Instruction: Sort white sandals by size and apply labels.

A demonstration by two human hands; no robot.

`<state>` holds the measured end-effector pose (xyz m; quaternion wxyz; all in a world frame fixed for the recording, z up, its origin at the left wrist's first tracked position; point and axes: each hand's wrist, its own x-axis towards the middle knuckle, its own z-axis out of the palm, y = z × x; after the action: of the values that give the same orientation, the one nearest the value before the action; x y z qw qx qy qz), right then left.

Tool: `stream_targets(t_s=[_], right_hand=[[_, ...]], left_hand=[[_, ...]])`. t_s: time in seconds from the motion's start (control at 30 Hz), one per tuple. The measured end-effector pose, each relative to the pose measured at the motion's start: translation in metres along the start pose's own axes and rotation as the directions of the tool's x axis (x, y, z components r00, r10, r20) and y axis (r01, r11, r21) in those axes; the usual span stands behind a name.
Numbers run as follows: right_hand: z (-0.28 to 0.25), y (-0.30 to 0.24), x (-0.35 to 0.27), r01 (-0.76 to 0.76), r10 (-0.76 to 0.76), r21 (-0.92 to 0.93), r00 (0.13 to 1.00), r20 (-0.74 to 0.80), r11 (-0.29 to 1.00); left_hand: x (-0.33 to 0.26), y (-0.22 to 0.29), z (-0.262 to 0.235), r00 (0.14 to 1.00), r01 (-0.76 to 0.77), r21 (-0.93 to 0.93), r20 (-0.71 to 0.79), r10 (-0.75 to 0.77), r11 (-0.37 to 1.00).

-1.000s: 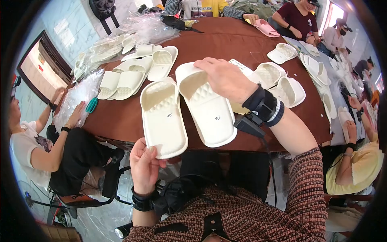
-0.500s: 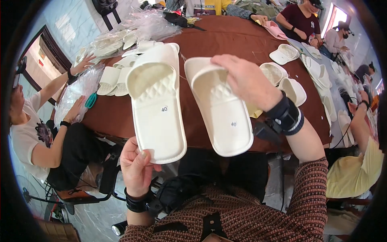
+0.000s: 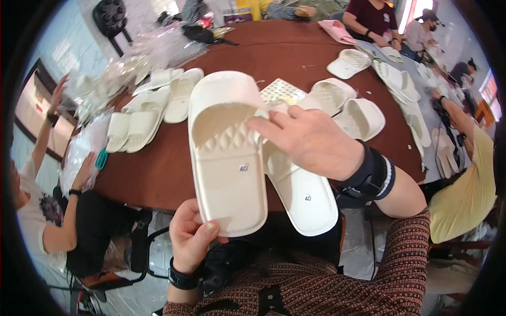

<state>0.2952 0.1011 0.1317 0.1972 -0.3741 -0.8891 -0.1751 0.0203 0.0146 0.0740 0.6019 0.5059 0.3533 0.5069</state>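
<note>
A cream slide slipper (image 3: pixel 226 197) is held up in front of me, sole inside facing me, with a small size sticker on its footbed. My left hand (image 3: pixel 192 237) grips its heel end between thumb and fingers. My right hand (image 3: pixel 316 142) is closed at the right edge of its strap, the fingertips bent over that edge. Behind and to the right, partly covered by the first, a matching slipper (image 3: pixel 305 208) slants below my right hand; it bears a sticker too. Whether the right hand also supports this second slipper is hidden.
Brown cloth covers the table (image 3: pixel 158 181). More cream slippers (image 3: pixel 139 126) lie left, and a pair (image 3: pixel 358 118) lies right, beside a sticker sheet (image 3: pixel 284 90). Clear plastic bags (image 3: pixel 153 52) and teal-handled scissors (image 3: pixel 101 159) are farther left. Other people sit around the table.
The first slipper has moved right and now overlaps the second. My right hand has shifted from the second slipper's strap to the first one's edge. The sticker sheet has come into view.
</note>
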Motion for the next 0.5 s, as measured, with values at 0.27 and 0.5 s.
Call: stream_targets(t_s=[0.27,0.5], right_hand=[[-0.007,0.02,-0.008,-0.018,0.012,-0.045,0.991,-0.13,0.999],[-0.015,0.036,-0.011,-0.085,0.077,-0.112,0.994,-0.077,0.99]], left_hand=[[0.02,-0.004,0.008,0.995,0.037,0.035,0.086,-0.04,0.999],[0.057,0.0,0.018,0.983,0.021,0.082,0.18,-0.036,0.996]])
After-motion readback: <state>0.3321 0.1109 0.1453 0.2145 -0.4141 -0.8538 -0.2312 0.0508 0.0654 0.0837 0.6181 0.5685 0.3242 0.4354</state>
